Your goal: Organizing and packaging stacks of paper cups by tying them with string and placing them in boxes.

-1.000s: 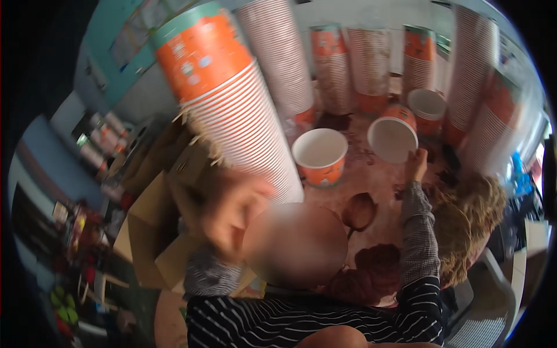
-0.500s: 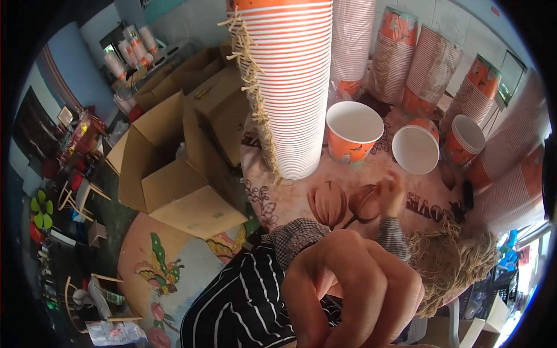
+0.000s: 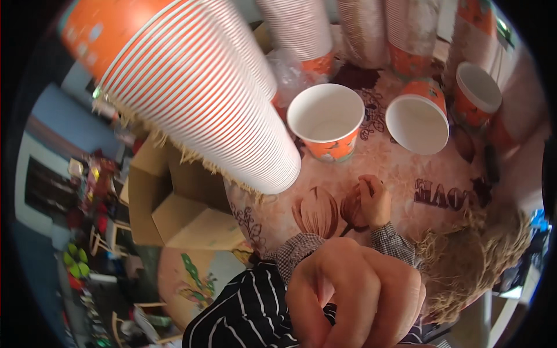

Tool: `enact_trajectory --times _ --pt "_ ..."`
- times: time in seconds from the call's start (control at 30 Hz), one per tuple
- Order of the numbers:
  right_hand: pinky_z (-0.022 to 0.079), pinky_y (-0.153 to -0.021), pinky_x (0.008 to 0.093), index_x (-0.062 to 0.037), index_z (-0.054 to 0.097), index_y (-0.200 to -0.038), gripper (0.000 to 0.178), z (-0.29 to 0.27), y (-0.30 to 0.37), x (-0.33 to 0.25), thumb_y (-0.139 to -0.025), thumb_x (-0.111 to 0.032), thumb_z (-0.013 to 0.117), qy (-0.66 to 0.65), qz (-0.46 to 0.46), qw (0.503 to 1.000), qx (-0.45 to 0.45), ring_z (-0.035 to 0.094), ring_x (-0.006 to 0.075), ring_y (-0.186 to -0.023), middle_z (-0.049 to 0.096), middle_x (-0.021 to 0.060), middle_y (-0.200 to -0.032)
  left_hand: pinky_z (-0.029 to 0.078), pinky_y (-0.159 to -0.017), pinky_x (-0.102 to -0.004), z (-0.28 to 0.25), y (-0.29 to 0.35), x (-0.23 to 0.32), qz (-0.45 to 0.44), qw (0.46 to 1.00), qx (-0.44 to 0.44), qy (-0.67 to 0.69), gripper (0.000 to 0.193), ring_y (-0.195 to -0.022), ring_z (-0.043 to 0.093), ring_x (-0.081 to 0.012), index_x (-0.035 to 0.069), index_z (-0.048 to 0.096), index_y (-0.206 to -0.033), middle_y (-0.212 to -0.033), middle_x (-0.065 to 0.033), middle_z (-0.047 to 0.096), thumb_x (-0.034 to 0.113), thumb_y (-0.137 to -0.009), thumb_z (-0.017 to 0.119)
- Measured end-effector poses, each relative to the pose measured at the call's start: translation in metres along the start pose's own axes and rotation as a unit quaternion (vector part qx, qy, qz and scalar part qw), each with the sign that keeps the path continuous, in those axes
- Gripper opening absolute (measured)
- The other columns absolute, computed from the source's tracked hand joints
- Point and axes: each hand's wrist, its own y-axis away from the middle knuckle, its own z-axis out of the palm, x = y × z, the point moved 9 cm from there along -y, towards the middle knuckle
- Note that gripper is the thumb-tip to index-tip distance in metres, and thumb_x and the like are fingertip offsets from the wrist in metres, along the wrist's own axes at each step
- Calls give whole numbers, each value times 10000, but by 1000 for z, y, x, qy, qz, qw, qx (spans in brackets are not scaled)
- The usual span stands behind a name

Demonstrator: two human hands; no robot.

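Observation:
My left hand [image 3: 354,290] is very close at the lower middle, its fingers curled inward. Whatever lies inside that curl is hidden. Beyond it, my right hand [image 3: 376,200] rests low over the flowered tablecloth [image 3: 267,226], its bent fingers together; I cannot make out anything in them. In front of my right hand stands an upright paper cup [image 3: 328,116], orange with a white inside. To its right a second cup [image 3: 418,123] tips its mouth toward me. A tall stack of nested cups [image 3: 203,98] leans at the left, with raffia strands [image 3: 185,153] along its side.
A heap of tan raffia [image 3: 470,267] lies at the right edge of the table. Several wrapped cup stacks [image 3: 362,35] line the back, near a short cup pair [image 3: 478,93]. Left of the table is an open cardboard box [image 3: 191,214]; chairs are on the floor beyond.
The view has shifted, so the tall stack now leans left and looms larger. My right hand, blurred before, is clearer and has drawn its fingers in. My left hand stays nearly the same.

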Motion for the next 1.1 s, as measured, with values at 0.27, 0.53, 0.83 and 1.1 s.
enact_trajectory --times 0.27,0.53,0.83,1.1 --pt "515 -657 310 -27 657 -999 135 -2 5 -25 -918 -122 605 31 -16 999 -25 669 218 -714 682 129 -796 477 -626 -222 -26 -6 -25 -40 998 51 7 161 -754 529 -138 42 684 -916 -929 -90 580 203 -925 680" --pt "528 -710 383 -60 666 -989 154 5 8 -27 -887 -160 610 67 -12 997 -27 678 339 -799 686 168 -862 474 -623 -223 -26 1 -17 -21 996 83 -3 162 -746 528 -136 42 675 -911 -924 -88 580 203 -923 683" --pt "527 -718 397 -58 669 -1001 177 5 6 -30 -892 -179 598 56 -25 997 -37 669 365 -818 683 184 -883 490 -628 -267 -13 -1 -35 -71 996 38 48 208 -712 557 -186 46 643 -896 -871 -93 617 250 -918 674" --pt "514 -704 445 -57 667 -998 193 3 11 -66 -870 -188 604 17 -94 991 -94 657 390 -814 671 220 -870 482 -649 -326 -20 14 -5 -27 823 102 -559 118 -682 567 -186 -28 602 -948 -835 -138 624 77 -897 614"
